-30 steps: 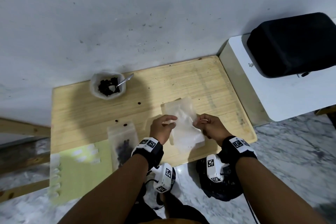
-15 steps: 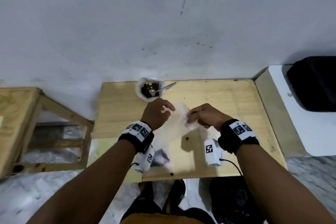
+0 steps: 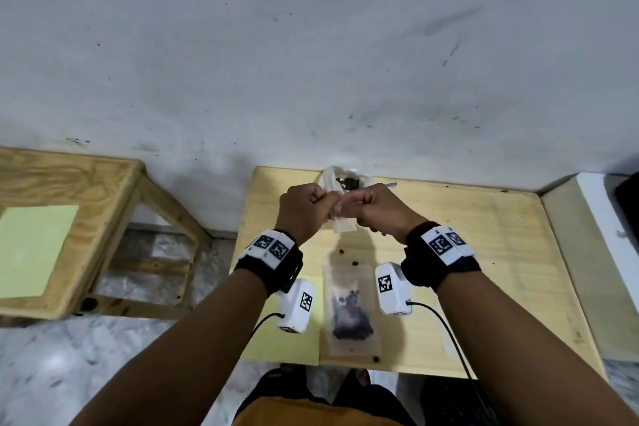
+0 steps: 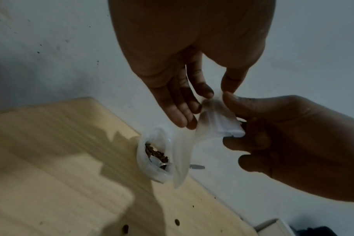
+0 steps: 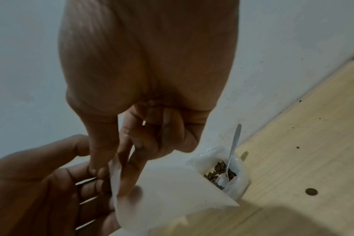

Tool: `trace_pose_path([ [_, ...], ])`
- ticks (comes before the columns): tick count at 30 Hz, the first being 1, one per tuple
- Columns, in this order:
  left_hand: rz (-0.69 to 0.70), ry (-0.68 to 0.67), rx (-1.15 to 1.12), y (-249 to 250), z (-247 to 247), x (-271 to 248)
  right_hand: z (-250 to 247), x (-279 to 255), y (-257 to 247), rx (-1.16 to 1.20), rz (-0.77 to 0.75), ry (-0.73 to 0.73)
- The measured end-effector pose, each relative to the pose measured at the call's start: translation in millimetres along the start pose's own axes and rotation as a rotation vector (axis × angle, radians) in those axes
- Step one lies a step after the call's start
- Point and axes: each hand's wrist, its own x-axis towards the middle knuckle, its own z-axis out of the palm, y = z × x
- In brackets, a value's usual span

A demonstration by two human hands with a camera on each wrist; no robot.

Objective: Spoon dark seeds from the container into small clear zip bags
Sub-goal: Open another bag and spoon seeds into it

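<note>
A: We see the bench (image 3: 484,252) — the seed container (image 3: 345,181) sits at its far edge, a spoon (image 5: 231,153) inside.
B: Above it, our left hand (image 3: 304,214) and right hand (image 3: 377,211) pinch an empty zip bag (image 5: 172,191) — both grasping.

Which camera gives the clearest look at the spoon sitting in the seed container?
The right wrist view: the spoon shows whole, bowl among the seeds, handle leaning out. The left wrist view shows only its handle tip behind the held bag; the head view shows just a sliver past the hands.
</note>
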Motion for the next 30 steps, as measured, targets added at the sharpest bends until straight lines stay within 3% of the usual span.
trace_pose_path([
  [7, -0.041, -0.065, -0.173, 7.2, -15.9, 8.5, 12.0, 18.6, -10.1, -0.026, -0.094, 0.143],
  [14, -0.031, -0.237, -0.250, 11.9, -25.0, 21.2, -7.5, 26.0, -12.0, 0.095, 0.029, 0.061],
  [20, 0.015, -0.167, 0.079, 25.6, -14.5, 28.5, -12.8, 42.1, -10.9, -0.051, -0.054, 0.106],
  [24, -0.020, -0.189, 0.264, 39.4, -5.9, 34.8, -24.4, 51.0, -1.1, -0.218, -0.115, 0.291],
  [30, 0.238, -0.025, 0.430, 31.4, 14.6, 38.2, -47.4, 50.1, -2.5, -0.101, -0.092, 0.288],
])
